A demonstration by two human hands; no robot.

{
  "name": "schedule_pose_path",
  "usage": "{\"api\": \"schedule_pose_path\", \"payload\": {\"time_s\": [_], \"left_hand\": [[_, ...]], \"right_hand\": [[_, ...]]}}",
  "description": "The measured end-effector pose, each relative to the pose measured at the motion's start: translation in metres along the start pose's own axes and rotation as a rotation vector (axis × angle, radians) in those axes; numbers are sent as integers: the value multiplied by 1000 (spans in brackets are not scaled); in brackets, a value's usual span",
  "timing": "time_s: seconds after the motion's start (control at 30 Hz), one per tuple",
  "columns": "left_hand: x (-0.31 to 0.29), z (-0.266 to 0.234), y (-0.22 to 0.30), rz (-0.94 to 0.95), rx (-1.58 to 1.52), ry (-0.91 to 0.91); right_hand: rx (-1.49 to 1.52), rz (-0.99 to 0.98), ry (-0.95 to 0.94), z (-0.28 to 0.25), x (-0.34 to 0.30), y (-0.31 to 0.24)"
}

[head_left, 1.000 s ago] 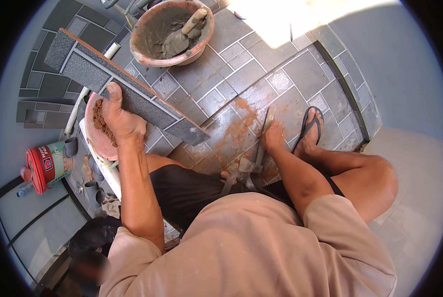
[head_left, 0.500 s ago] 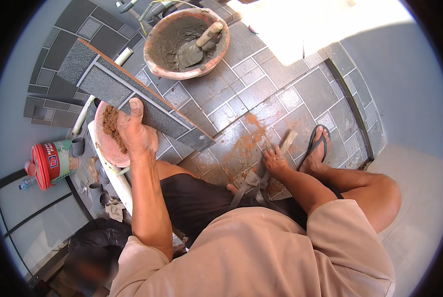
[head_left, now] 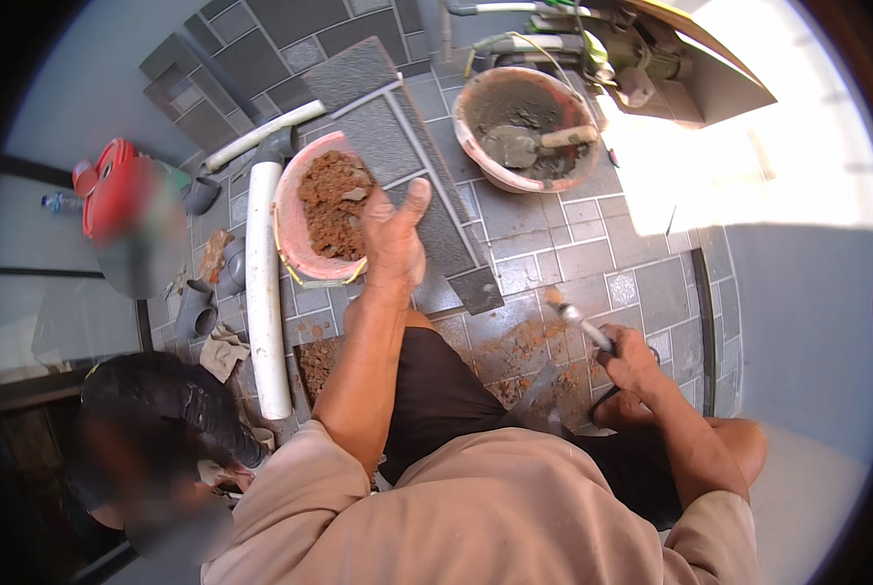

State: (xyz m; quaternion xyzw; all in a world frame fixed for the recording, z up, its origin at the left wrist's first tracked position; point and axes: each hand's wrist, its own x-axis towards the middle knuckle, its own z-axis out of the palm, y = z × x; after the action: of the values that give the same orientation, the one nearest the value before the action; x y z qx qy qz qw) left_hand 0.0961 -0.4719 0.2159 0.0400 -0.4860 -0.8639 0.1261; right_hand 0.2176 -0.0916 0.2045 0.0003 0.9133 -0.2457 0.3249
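Observation:
My left hand [head_left: 395,234] grips the lower left edge of a long grey tile panel [head_left: 383,136] with pale joint lines. Its thumb lies over the face, and its fingers are hidden behind. Beside that hand is a pink bucket [head_left: 293,219] holding reddish-brown soil [head_left: 331,200]. My right hand [head_left: 632,361] is closed round a tool with a silver shaft [head_left: 583,321], a dark part near the fist and an orange-brown tip; its exact kind is unclear. It is held above the floor tiles, near my foot. A blurred grey shape [head_left: 536,392] lies below it.
A round tub [head_left: 471,136] of grey mortar with a wooden-handled trowel [head_left: 563,136] stands ahead. White pipes [head_left: 264,292] lie left, near a red-lidded pail [head_left: 115,190]. Another person [head_left: 154,429] crouches lower left. Reddish dirt [head_left: 524,341] covers floor tiles before me.
The view has swung left. My right hand, earlier down on the floor by a wooden handle, has risen with the silver-shafted tool. The panel stands more upright in the picture, still in my left hand.

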Motion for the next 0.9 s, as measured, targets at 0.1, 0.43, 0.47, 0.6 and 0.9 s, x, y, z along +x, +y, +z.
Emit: {"api": "schedule_pose_path", "payload": {"time_s": [0.1, 0.43, 0.47, 0.6, 0.9], "left_hand": [[-6, -2, 7, 8, -11, -14], [-22, 1, 18, -27, 30, -79], [-26, 0, 18, 6, 62, -67], [-45, -1, 24, -14, 163, -59], [-113, -47, 19, 132, 474, 195]], "right_hand": [[589, -33, 230, -24, 1, -35], [1027, -329, 392, -46, 6, -173], [1027, -374, 354, -42, 12, -175], [970, -440, 320, -39, 42, -177], [990, -589, 41, -11, 121, -199]]}}
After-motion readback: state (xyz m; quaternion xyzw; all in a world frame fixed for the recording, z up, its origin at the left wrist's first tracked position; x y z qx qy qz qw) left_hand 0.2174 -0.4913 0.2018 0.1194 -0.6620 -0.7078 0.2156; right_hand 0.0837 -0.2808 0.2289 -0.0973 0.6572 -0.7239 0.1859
